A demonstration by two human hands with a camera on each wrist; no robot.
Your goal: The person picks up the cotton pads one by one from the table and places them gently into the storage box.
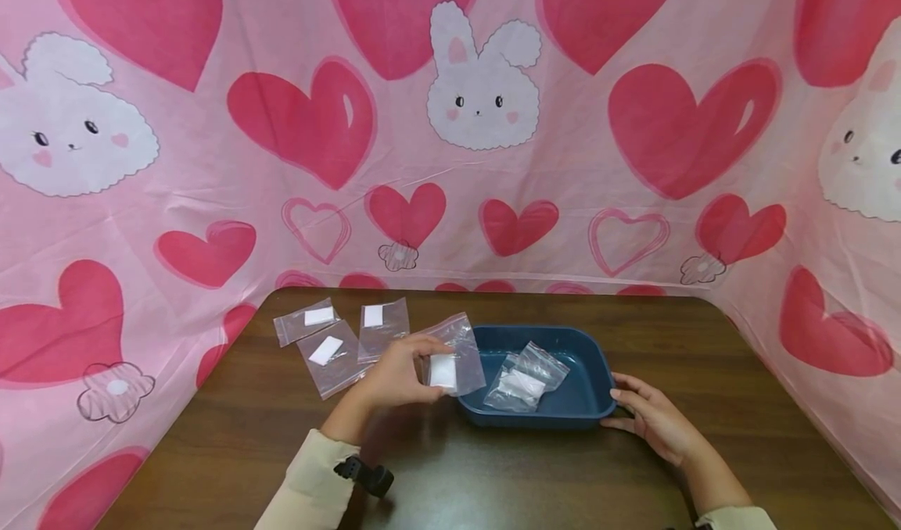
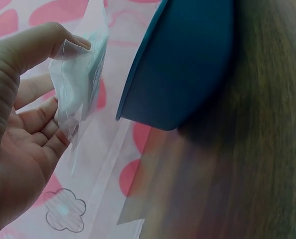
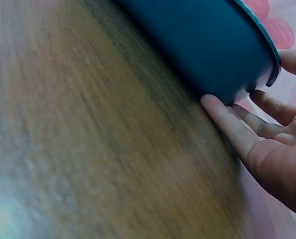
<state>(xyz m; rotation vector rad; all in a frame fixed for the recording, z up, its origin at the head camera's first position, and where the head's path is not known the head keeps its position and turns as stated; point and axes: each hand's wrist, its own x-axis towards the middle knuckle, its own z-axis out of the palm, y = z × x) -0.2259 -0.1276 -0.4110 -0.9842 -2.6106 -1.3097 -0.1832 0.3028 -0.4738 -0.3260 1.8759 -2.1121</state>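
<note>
My left hand [image 1: 400,375] pinches a clear zip bag [image 1: 468,352] with a white rectangular piece inside. In the left wrist view the thumb presses one face of the bag [image 2: 80,82] and the fingers lie behind it. The bag is raised beside the left end of a dark blue tray [image 1: 542,420], overlapping its rim in the head view. Inside the tray lie clear bags [image 1: 524,383] with white contents, heaped together. At the tray's right end my right hand [image 1: 658,419] rests its fingertips against the wall and rim, fingers loosely extended.
Left of the tray, several similar bags lie flat on the brown wooden table [image 1: 633,475]: one at the far left [image 1: 299,325], one below it [image 1: 341,362], another [image 1: 391,323] nearer the tray. A pink heart-and-rabbit cloth [image 1: 479,174] hangs around the table's back and sides.
</note>
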